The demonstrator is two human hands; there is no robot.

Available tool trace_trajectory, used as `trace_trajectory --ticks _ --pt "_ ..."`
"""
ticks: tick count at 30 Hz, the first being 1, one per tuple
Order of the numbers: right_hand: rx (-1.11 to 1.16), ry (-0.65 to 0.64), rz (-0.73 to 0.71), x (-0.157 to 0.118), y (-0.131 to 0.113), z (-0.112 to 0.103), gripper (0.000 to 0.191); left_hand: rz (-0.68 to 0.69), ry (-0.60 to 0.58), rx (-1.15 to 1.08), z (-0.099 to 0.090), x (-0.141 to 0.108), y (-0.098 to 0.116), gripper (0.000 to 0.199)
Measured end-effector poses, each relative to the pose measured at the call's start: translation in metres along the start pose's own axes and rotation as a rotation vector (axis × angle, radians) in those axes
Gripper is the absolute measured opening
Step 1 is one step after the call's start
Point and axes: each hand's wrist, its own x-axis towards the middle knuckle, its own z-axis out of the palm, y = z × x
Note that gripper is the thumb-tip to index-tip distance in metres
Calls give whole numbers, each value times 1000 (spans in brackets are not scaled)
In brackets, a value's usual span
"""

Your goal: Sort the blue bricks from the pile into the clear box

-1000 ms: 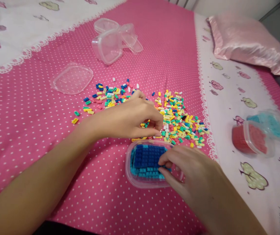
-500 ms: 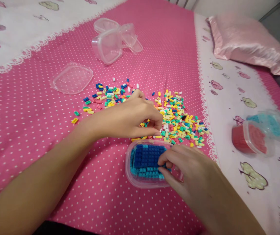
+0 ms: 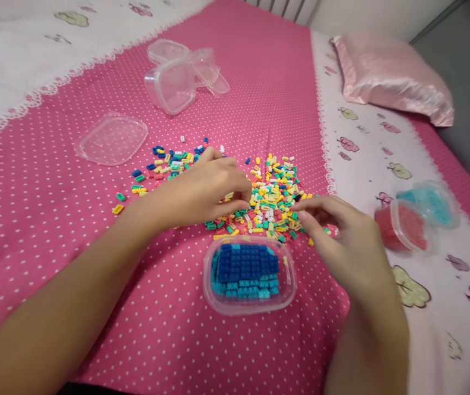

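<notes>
1. Okay, so the left hand (image 3: pixel 222 189) is over the middle of the pile of tiny multicoloured plastic bricks (image 3: pixel 273 200). Its grip is narrow, thumb and fingers curled close, but I can't tell if there's a brick in there.
2. The right hand (image 3: pixel 352 241) is at the right side of the same pile, with thumb and index tip nearly together. Pretty tight pinch; whether it's got a brick, can't tell either.
3. Lower centre of the frame, just in front of the pile: a clear rounded plastic tub (image 3: pixel 249 308), no lid on. Dark blue bricks (image 3: pixel 249 263) sit in neat rows on top of light blue ones (image 3: pixel 243 289). There's bare space at the tub's right end, so I'd call it partly filled.
4. Sorting-wise, I'd say plenty is left: yellow, cream, green, white and pink bricks all lie mixed, plus a few dark blue strays at the upper left of the pile.
5. Far right: a tub of red bricks (image 3: pixel 386 225) beside a tub of turquoise bricks (image 3: pixel 428 203).
6. Upper left has a loose clear lid (image 3: pixel 113 140); clear plastic containers (image 3: pixel 175 85) are clustered near upper centre. It's all on a pink dotted bedspread (image 3: pixel 37 186).
</notes>
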Motion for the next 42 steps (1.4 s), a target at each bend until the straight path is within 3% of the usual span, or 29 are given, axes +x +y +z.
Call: trace_trajectory --ticks 4,8,13,17,26,34,42 --pt "-36 -131 -10 10 24 7 18 16 0 98 5 0 -8 17" --pt "2 -272 24 12 29 10 19 45 -61 155 10 -1 -12 16" --pt "50 -223 81 14 30 18 18 49 -127 175 17 -2 -15 15" --pt "-83 -201 31 14 28 30 14 50 -131 168 19 -3 -16 17" --pt "-182 -147 41 9 27 39 33 47 -130 163 20 -3 -16 17" --pt "-172 -179 48 10 28 41 15 47 -138 168 20 -2 -15 18" --pt "-157 -186 30 9 31 39 10 36 -151 176 18 -2 -13 16"
